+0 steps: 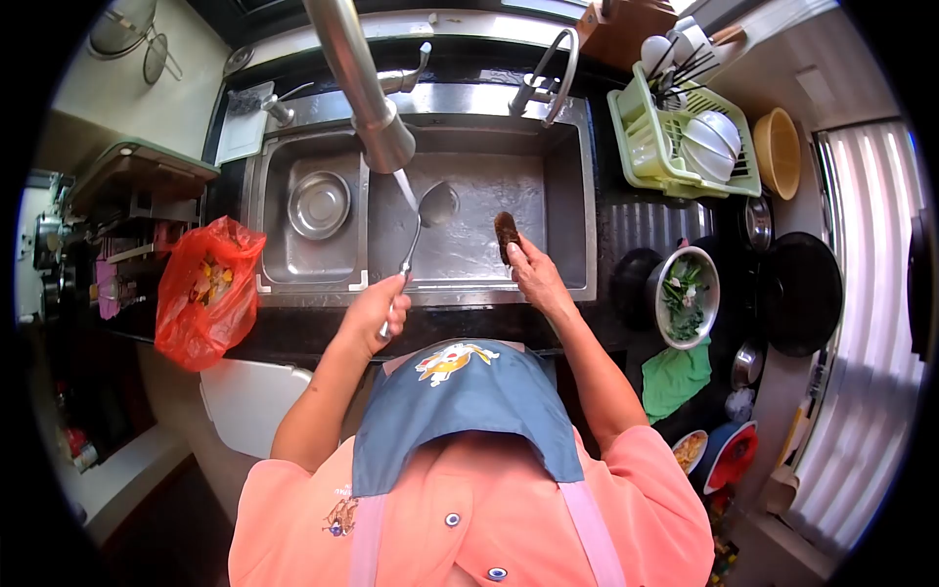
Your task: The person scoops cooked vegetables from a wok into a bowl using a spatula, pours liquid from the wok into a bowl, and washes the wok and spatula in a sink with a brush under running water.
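My left hand is closed around the handle of a metal ladle, whose bowl is over the large sink basin. A stream of water from the big faucet falls close to where the ladle's bowl joins its handle. In my right hand is a dark brown, oblong scouring pad, pinched at its lower end. The pad is apart from the ladle, above the right part of the basin.
A metal bowl sits in the small left basin. Left of the sink hangs a red plastic bag with scraps. At right are a green dish rack, a bowl of leafy greens, a green cloth and a black round lid.
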Demonstrator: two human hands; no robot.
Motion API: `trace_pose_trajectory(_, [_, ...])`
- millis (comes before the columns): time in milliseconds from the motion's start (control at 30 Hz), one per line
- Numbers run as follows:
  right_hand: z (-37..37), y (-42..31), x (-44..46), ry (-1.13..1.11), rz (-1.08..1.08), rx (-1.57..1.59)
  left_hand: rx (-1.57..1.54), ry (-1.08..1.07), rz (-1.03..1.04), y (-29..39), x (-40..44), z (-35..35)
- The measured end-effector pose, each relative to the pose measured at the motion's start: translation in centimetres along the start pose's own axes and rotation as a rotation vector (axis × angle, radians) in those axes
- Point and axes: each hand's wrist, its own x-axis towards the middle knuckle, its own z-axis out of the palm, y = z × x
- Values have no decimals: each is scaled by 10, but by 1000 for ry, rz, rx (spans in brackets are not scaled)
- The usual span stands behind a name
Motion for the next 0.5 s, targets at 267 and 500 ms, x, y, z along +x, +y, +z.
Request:
trace_pose_trajectory(267, [-2, -39, 2, -70, -45, -4, 1179, 509, 703, -29, -32, -5])
trace_pose_trajectory(500, [-6, -69, 13, -159, -57, -85, 1341, 618, 885, -57, -58, -32])
